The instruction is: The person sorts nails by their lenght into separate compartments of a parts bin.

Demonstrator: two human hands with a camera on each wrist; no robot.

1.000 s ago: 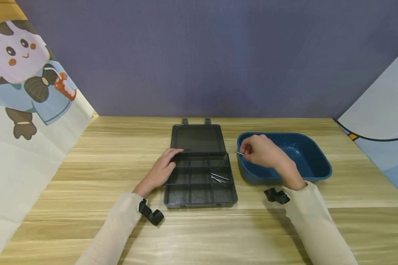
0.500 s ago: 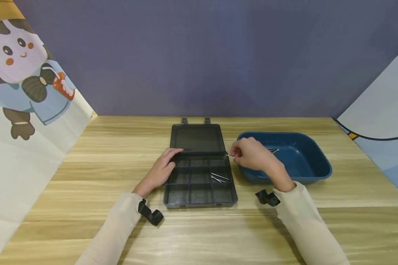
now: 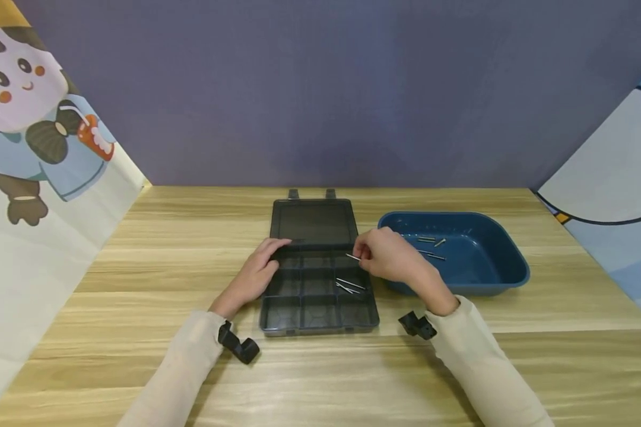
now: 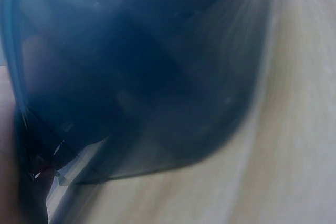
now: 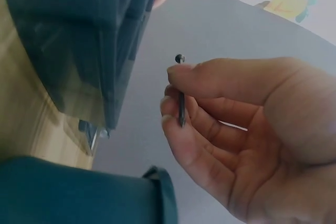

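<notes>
A dark translucent compartment box (image 3: 281,314) lies on the table with its lid (image 3: 312,220) folded back. My left hand (image 3: 250,277) rests on its left edge, fingers near the hinge line. Between thumb and fingertips, my right hand (image 3: 390,256) pinches a metal nail (image 5: 181,109), over the box's back right compartment. The nail's head and point both show in the right wrist view. Several nails (image 3: 349,286) lie in the middle right compartment. In the blurred left wrist view, the box's dark plastic (image 4: 157,87) fills most of the picture.
A blue plastic tub (image 3: 481,276) stands to the right of the box, holding several loose nails (image 3: 432,256); the right forearm crosses its near left corner. A grey-purple panel (image 3: 320,95) rises behind the wooden table (image 3: 320,379), with printed panels on both sides.
My right hand has moved left from above the tub to above the box, carrying the nail. Nails in the tub have come into sight. The left hand has stayed on the box edge.
</notes>
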